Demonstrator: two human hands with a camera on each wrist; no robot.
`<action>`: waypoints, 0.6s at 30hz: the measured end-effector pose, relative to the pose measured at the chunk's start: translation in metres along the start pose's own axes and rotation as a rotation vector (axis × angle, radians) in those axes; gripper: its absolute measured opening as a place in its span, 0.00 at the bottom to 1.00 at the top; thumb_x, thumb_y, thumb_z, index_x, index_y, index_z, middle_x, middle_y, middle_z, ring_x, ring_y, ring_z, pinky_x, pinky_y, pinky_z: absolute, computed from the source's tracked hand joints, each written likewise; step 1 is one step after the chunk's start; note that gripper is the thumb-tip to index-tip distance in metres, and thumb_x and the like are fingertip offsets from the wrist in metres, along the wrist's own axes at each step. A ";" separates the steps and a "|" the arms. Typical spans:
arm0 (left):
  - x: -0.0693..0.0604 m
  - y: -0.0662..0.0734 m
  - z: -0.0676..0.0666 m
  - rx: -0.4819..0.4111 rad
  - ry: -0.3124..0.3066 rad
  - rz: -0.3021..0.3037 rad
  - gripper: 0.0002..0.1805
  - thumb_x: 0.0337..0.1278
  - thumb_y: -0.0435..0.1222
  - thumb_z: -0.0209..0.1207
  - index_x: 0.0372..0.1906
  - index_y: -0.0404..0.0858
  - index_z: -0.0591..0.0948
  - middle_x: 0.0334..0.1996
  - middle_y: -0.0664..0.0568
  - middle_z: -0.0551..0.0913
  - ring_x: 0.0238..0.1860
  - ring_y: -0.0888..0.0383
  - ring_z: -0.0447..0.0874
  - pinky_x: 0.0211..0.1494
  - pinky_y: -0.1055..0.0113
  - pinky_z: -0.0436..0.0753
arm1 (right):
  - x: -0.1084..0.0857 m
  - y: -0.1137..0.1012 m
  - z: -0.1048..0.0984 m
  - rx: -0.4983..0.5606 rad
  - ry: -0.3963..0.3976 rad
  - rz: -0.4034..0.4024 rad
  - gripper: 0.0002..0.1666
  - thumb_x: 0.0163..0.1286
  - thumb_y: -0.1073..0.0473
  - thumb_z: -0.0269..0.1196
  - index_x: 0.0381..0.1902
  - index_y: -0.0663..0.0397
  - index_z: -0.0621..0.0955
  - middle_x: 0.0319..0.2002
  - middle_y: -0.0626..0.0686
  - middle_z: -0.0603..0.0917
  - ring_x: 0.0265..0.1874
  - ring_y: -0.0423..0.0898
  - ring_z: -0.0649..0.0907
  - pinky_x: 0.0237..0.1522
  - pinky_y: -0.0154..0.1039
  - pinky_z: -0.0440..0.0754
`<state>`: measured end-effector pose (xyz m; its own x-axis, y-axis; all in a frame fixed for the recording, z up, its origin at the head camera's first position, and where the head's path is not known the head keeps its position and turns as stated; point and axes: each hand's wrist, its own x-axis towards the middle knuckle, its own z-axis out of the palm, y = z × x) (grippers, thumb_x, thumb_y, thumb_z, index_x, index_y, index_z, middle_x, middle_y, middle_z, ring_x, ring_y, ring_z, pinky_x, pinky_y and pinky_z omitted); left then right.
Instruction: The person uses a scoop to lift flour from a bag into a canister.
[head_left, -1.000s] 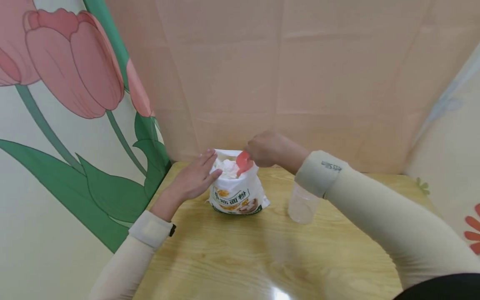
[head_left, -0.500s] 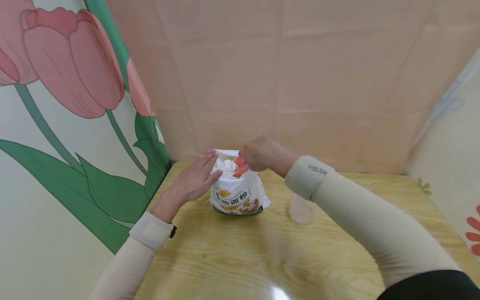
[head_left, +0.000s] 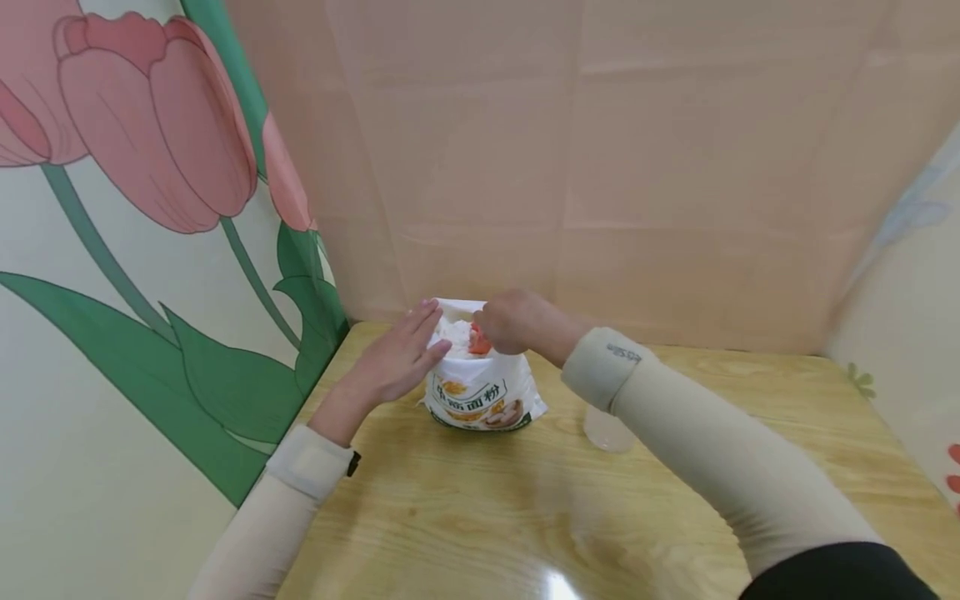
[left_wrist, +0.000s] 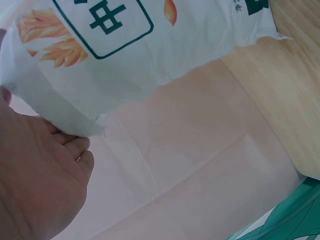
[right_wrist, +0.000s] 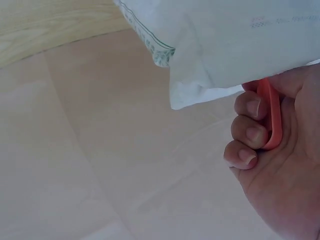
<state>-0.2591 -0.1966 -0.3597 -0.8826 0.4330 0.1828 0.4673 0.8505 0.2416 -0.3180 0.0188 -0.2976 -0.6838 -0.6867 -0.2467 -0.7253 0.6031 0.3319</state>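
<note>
A white bag with printed front (head_left: pixel 483 398) stands upright on the table, its top spread around white powder (head_left: pixel 452 335). Against the bag's left rim rests my left hand (head_left: pixel 390 360), fingers nearly straight and thumb at the front; the left wrist view has this hand (left_wrist: pixel 47 175) beside the bag's edge (left_wrist: pixel 75 102). My right hand (head_left: pixel 519 322), above the right rim, grips a red scoop (head_left: pixel 478 340) whose head is partly in the powder. In the right wrist view, fingers curl round the red handle (right_wrist: pixel 274 117), with the thumb largely hidden behind the bag (right_wrist: pixel 240 47).
A clear plastic cup (head_left: pixel 609 431) stands on the wooden table (head_left: pixel 450 508), right of the bag and partly covered by my right forearm. Behind the table hangs a pinkish-beige sheet (head_left: pixel 570 167); a wall with painted tulips (head_left: pixel 157 117) borders the left side.
My right hand has moved down and slightly left over the bag, and less of the scoop shows. My left hand keeps its place at the rim. The head view has shifted slightly.
</note>
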 end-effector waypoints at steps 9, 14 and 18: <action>-0.001 0.000 0.001 0.003 -0.011 -0.004 0.43 0.78 0.62 0.27 0.82 0.37 0.49 0.83 0.47 0.44 0.82 0.53 0.37 0.82 0.55 0.47 | -0.010 0.010 0.013 0.119 0.092 0.008 0.07 0.73 0.60 0.54 0.43 0.52 0.79 0.36 0.51 0.82 0.35 0.49 0.81 0.40 0.48 0.84; -0.003 0.000 -0.001 -0.002 -0.022 -0.016 0.43 0.77 0.63 0.27 0.82 0.37 0.48 0.83 0.47 0.43 0.82 0.52 0.37 0.82 0.55 0.47 | -0.019 0.015 0.008 0.192 0.087 0.012 0.08 0.74 0.60 0.52 0.43 0.53 0.78 0.38 0.52 0.82 0.37 0.50 0.81 0.44 0.50 0.83; -0.003 0.000 -0.003 -0.002 -0.020 -0.020 0.43 0.77 0.63 0.28 0.82 0.37 0.48 0.82 0.46 0.44 0.82 0.51 0.37 0.82 0.54 0.48 | -0.025 0.018 0.005 0.218 0.112 0.005 0.10 0.78 0.57 0.51 0.44 0.53 0.78 0.41 0.53 0.83 0.39 0.52 0.82 0.45 0.52 0.83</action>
<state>-0.2561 -0.1991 -0.3573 -0.8928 0.4217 0.1585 0.4494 0.8585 0.2473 -0.3143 0.0494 -0.2900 -0.6835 -0.7167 -0.1386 -0.7299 0.6719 0.1256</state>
